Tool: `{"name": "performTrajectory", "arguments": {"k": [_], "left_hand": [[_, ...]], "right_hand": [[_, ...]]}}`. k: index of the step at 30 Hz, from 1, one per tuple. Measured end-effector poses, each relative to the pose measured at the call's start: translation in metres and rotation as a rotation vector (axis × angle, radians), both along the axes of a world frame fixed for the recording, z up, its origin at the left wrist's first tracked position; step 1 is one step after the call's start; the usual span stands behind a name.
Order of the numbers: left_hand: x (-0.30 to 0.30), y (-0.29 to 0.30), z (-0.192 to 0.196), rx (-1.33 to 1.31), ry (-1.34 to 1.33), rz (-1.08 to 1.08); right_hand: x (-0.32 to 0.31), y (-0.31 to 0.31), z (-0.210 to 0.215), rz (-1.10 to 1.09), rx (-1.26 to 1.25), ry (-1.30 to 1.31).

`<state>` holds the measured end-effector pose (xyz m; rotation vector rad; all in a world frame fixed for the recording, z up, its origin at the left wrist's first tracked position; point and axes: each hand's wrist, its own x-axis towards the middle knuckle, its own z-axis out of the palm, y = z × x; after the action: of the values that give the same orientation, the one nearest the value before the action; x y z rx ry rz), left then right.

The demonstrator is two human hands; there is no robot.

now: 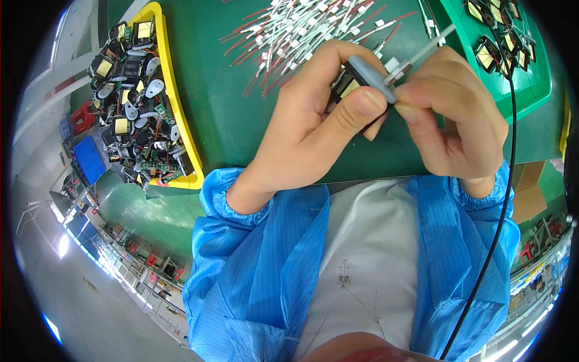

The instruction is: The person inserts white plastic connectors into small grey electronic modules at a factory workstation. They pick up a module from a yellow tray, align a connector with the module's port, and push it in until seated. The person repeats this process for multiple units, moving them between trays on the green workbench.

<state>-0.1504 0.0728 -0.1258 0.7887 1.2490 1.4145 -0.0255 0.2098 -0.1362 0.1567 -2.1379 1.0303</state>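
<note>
My left hand [301,123] is closed around a small black assembly with a grey oval cover [369,73], its thumb on the cover's near edge. A bit of yellow pad shows on the black body beneath the fingers. My right hand [461,114] is pinched at the right end of this cover, with thumb and forefinger together. A pale wire lead [425,49] with a white tag rises from the pinch toward the upper right. Whether the lead is joined to the assembly is hidden by the fingertips.
Beyond my hands, a heap of red and white wire leads [301,39] lies on the green table [226,130]. A yellow-rimmed bin [176,102] at left holds several similar assemblies. More sit in a green tray [538,99] at right. A black cable [511,145] hangs across the right side.
</note>
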Motion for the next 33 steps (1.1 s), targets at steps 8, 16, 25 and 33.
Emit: {"name": "performTrajectory", "arguments": {"k": [8,16,25,33], "left_hand": [[0.003,0.002,-0.002,0.035,-0.159,0.034],[0.001,0.001,-0.003,0.041,-0.052,0.049],[0.001,0.003,-0.003,-0.001,-0.02,0.029],[0.011,0.004,-0.01,0.16,-0.259,0.062]], "right_hand": [[0.0,0.003,0.0,0.017,-0.056,0.015],[-0.003,0.001,-0.002,-0.045,0.043,-0.011],[-0.002,-0.004,-0.003,-0.058,0.006,-0.04],[0.001,-0.004,-0.003,-0.004,-0.046,0.005]]}}
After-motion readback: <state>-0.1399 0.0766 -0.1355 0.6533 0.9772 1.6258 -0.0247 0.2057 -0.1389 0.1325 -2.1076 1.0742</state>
